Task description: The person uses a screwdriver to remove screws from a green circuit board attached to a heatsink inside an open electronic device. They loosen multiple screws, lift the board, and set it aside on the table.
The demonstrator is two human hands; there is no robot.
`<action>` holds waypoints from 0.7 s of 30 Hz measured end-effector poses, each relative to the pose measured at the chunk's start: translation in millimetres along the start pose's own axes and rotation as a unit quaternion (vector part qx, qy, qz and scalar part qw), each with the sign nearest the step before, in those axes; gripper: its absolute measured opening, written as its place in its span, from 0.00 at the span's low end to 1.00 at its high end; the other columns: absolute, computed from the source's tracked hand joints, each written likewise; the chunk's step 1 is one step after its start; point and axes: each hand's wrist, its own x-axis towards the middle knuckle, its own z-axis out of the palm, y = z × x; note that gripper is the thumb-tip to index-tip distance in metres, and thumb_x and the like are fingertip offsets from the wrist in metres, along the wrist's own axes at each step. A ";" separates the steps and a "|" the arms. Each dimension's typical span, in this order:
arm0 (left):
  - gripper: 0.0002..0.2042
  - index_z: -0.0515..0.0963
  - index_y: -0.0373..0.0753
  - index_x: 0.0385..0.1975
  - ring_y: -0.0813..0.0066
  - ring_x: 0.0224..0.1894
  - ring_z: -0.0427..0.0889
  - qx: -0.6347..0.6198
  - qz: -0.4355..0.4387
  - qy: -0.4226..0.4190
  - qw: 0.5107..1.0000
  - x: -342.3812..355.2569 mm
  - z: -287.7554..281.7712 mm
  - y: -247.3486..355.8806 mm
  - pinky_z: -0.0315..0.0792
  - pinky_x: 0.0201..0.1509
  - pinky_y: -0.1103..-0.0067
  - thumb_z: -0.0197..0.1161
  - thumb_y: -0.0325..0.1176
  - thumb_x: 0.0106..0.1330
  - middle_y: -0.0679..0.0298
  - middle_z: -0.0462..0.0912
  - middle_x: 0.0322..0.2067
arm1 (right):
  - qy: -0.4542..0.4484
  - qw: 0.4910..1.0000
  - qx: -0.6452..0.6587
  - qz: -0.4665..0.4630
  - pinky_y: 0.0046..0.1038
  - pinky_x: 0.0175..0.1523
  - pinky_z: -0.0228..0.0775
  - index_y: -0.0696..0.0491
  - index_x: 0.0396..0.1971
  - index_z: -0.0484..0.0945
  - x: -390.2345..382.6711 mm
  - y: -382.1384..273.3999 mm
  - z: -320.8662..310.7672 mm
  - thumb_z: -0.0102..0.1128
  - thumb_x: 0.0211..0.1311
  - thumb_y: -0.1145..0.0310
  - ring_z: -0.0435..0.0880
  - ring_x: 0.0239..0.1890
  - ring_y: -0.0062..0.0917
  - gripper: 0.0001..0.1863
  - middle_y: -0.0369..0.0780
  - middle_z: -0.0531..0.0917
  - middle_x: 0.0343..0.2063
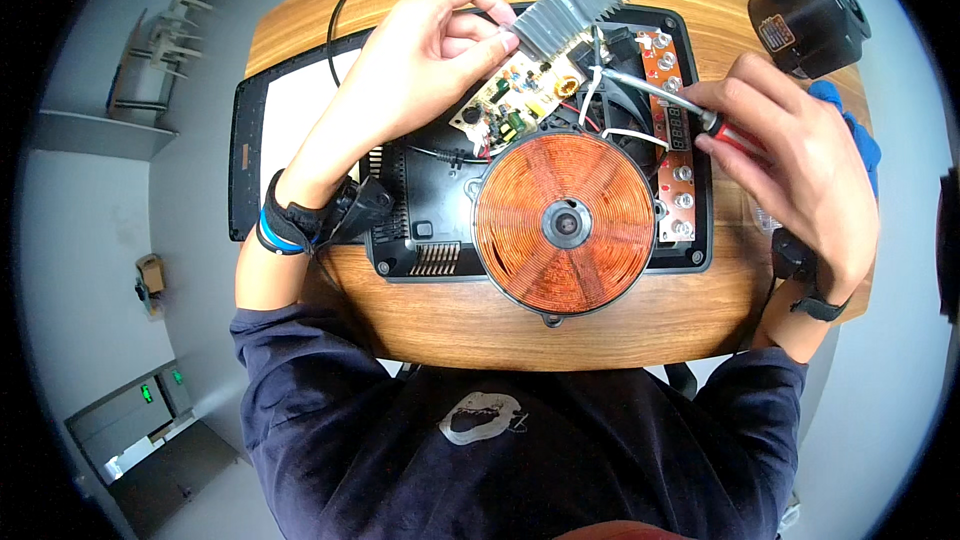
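Note:
My left hand [430, 55] pinches the edge of a finned metal heat sink [572, 8], joined to a tilted circuit board [515, 100] full of small parts. In my right hand [795, 155] is a screwdriver [722, 130] with a red and black handle. Its shaft points left, the tip beside a white wire connector at the board's right end. Below lies the open black housing [445, 215] of an induction cooker. A round copper coil [525, 210] rests over its front part. Along the housing's right side runs a narrow reddish display board [683, 185], joined by white wires.
A dark panel with a white face [285, 125] lies to the left, partly under my forearm. On the right stand a black cylindrical device [805, 25] and a blue cloth-like item [862, 145]. A black cord [335, 15] loops across the wooden table [420, 330].

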 end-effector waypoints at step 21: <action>0.06 0.81 0.33 0.53 0.86 0.46 0.89 0.006 0.029 0.002 1.000 -12.1 4.1 5.0 0.84 0.54 0.84 0.68 0.24 0.81 0.68 0.90 0.42 | -0.053 0.998 0.018 0.034 0.42 0.42 0.78 0.55 0.60 0.86 1.8 -5.2 6.7 0.72 0.70 0.68 0.88 0.38 0.46 0.20 0.47 0.82 0.38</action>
